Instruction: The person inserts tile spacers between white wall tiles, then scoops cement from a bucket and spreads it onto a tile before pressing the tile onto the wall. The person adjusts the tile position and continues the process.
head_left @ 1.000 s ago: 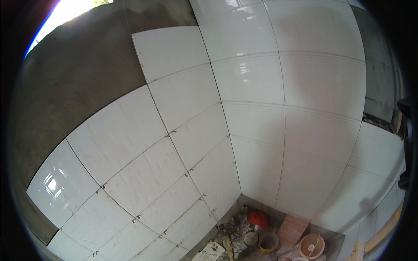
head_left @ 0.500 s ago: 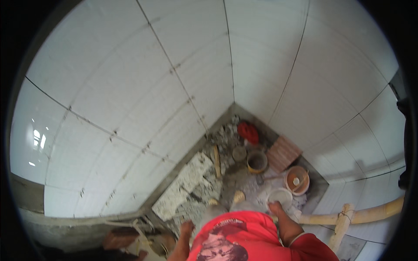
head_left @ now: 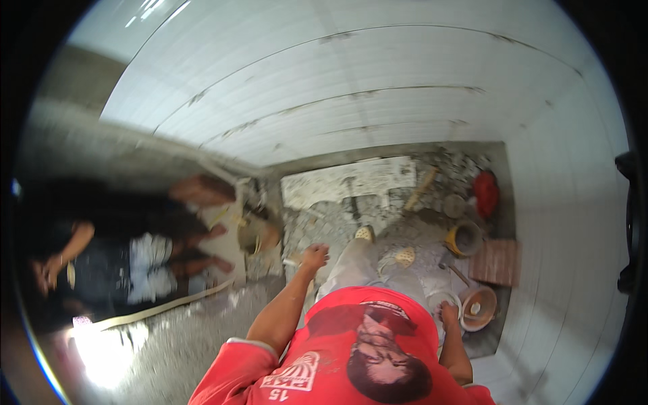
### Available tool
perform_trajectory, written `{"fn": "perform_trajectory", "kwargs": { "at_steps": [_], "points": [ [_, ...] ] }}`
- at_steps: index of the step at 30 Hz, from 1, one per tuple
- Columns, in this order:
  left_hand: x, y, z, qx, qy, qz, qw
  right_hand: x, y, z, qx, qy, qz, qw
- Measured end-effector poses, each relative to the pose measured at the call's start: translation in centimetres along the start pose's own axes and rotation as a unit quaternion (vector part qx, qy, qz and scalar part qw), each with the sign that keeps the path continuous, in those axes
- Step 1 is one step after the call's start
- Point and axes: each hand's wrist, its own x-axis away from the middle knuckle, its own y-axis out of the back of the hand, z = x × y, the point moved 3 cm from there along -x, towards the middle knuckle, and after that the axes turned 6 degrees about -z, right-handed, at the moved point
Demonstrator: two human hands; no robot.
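My left hand hangs over the rubble-strewn floor at the left of my body, fingers loosely bent and apart, with nothing visible in it. Down by my right side, my right hand is closed at the rim of a white round bucket, partly hidden by the hand and shirt. Right beside that bucket stands an orange-brown bucket with a pale round thing inside. A hammer-like tool with a wooden handle lies just above them.
A yellowish bucket, reddish tiles and a red bag line the right wall. A white-coated board and broken rubble lie along the tiled wall. At the left, another person in pale shorts is near a pipe.
The view has swung left, bringing the other person and the bright floor area into sight. My right hand stays at the white bucket. My left hand has swung farther out from my body.
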Motion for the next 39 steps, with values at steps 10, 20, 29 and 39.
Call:
{"fn": "perform_trajectory", "kwargs": {
  "at_steps": [10,20,29,39],
  "points": [
    [0.4,7.9,12.5,0.112,0.113,-0.144,0.977,-2.3,-2.6,11.4,0.138,0.062,0.010,0.988],
    [-9.1,19.1,22.5,0.092,0.104,-0.145,0.980,3.5,-21.5,25.3,0.258,0.216,0.100,0.936],
    [-6.8,28.9,16.0,0.425,0.152,-0.286,0.845,14.1,-38.9,32.0,0.387,0.298,0.200,0.850],
    [-1.0,20.5,24.9,0.531,0.268,-0.381,0.708,8.7,-44.8,37.0,0.477,0.296,0.244,0.791]
  ]
}}
